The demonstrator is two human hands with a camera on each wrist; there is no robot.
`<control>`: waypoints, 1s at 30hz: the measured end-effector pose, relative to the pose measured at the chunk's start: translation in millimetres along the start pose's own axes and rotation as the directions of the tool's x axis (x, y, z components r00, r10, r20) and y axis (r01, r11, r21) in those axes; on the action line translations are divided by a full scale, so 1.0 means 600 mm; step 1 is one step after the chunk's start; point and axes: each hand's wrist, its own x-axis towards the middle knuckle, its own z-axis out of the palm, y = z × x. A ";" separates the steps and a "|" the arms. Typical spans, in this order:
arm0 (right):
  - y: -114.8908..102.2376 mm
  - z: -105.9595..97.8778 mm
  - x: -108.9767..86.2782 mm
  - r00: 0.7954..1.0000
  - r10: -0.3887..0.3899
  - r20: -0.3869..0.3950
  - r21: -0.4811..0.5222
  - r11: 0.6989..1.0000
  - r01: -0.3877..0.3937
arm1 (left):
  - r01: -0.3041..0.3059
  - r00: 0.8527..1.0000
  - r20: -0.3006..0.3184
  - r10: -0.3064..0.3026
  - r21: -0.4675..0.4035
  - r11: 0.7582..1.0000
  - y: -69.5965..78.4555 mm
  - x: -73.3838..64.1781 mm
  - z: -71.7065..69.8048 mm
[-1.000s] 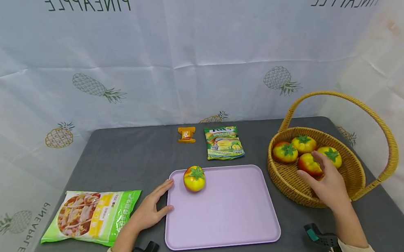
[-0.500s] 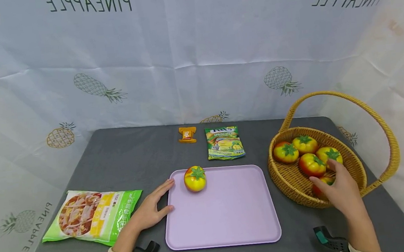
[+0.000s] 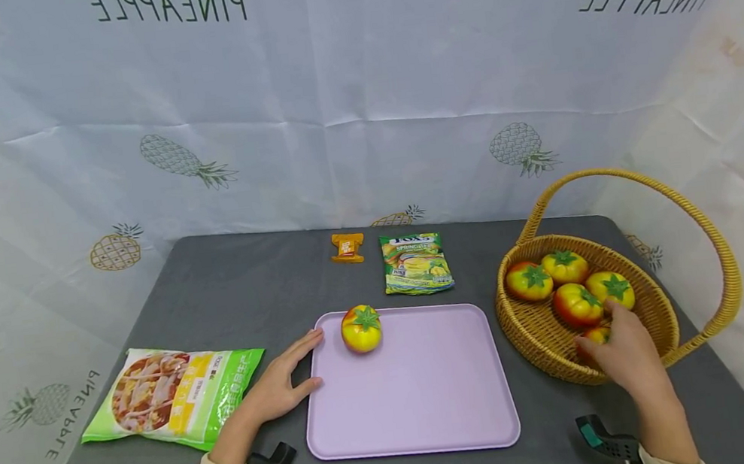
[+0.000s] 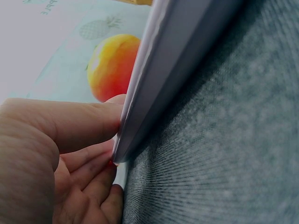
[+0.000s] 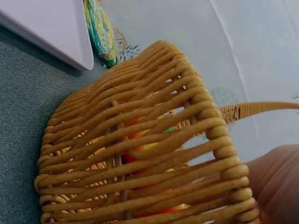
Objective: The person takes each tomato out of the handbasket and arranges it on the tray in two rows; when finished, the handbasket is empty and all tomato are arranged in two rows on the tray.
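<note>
A red-and-yellow tomato (image 3: 361,329) with green leaves on top sits near the far left corner of the lilac tray (image 3: 416,394). My left hand (image 3: 277,384) touches the tray's left edge with thumb and fingertips, fingers fairly straight; the left wrist view has the thumb (image 4: 88,122) against the rim. Over at the right, my right hand (image 3: 632,348) reaches into the wicker basket (image 3: 526,333) and grips the nearest tomato (image 3: 597,334) between thumb and fingers. Several more tomatoes (image 3: 578,304) lie beyond it. In the right wrist view the basket's woven wall (image 5: 140,154) hides most of the grip.
A green food bag (image 3: 171,397) lies left of my left forearm. Behind the tray are a small orange packet (image 3: 348,248) and a green FOX'S candy bag (image 3: 416,263). The basket's tall handle (image 3: 722,256) arches over its right side. A pineapple-print curtain (image 3: 328,78) hangs behind the table.
My right hand has shifted from the middle tomato toward the nearest one, and its thumb and fingers have closed round it. The left hand has stayed at the tray's edge.
</note>
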 end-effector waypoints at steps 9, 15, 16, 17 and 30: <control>-0.002 0.003 0.002 1.000 -0.015 0.016 -0.076 0.997 0.017 | 0.005 1.000 0.002 -0.005 -0.003 1.000 0.000 0.000 0.000; -0.003 0.002 0.001 1.000 0.010 0.027 -0.081 0.997 -0.008 | 0.005 1.000 0.002 -0.005 -0.001 1.000 0.002 0.000 -0.001; -0.003 0.002 0.001 0.999 0.015 0.031 -0.088 0.996 -0.013 | 0.007 1.000 0.003 -0.007 -0.004 1.000 0.003 0.000 -0.001; -0.003 0.002 0.001 0.999 0.023 0.036 -0.097 0.995 -0.019 | 0.008 1.000 0.003 -0.008 -0.005 1.000 0.003 0.000 -0.002; -0.007 0.003 -0.001 0.997 0.046 0.064 -0.195 0.980 -0.033 | 0.011 1.000 0.003 -0.011 0.001 1.000 0.004 -0.001 -0.001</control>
